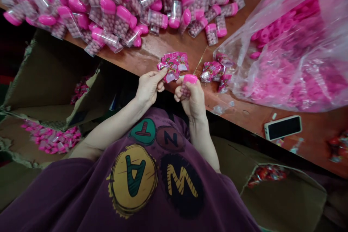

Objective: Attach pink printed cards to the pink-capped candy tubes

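My left hand (150,86) is closed, pinching a pink printed wrapper (171,73) between thumb and fingers at the table's front edge. Behind it on the table lie more wrappers of the same kind (182,60). My right hand (193,96) is wrapped round a small clear candy jar (186,90) with a pink cap (190,78) and pale pink balls inside. The jar is upright, and my fingers cover part of it. To the right of this hand, several pink wrappers (212,71) lie on the table.
A large heap of pink-capped jars (108,14) covers the table's back left. At right are a plastic bag (272,76) of pink parts and a phone (282,127). Cardboard boxes (49,79) (285,203) stand below the table's front edge, with pink pieces (54,137) at left.
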The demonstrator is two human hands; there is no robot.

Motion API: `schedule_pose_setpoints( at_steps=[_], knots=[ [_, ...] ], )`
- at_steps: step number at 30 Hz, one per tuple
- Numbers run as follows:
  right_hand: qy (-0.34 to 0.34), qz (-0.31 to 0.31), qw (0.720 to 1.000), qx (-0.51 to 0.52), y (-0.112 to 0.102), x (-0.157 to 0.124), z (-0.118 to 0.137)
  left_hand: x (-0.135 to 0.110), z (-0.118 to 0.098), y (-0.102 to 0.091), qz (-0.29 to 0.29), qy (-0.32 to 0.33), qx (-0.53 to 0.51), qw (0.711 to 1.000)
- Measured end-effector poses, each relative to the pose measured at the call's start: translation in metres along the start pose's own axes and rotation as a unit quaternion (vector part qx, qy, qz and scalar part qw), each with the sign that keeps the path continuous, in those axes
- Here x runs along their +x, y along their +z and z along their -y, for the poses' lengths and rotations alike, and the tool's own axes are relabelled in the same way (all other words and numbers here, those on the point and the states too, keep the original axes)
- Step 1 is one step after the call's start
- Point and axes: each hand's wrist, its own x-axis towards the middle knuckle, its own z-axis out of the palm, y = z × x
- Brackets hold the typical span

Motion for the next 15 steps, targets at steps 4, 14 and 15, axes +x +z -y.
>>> schedule_pose_setpoints(
  at_steps=[4,14,15],
  knots=[
    [-0.021,-0.014,0.999,-0.037,0.006,-0.015,-0.014,0.0,0.005,0.002,-0.011,0.013,0.011,1.0],
    [-0.043,-0.048,0.994,-0.086,0.018,-0.015,-0.024,-0.001,0.009,0.007,-0.004,0.012,0.025,1.0],
    [-0.039,-0.047,0.995,-0.077,0.019,-0.015,-0.025,-0.001,0.01,0.007,-0.001,0.01,0.025,1.0]
  ],
)
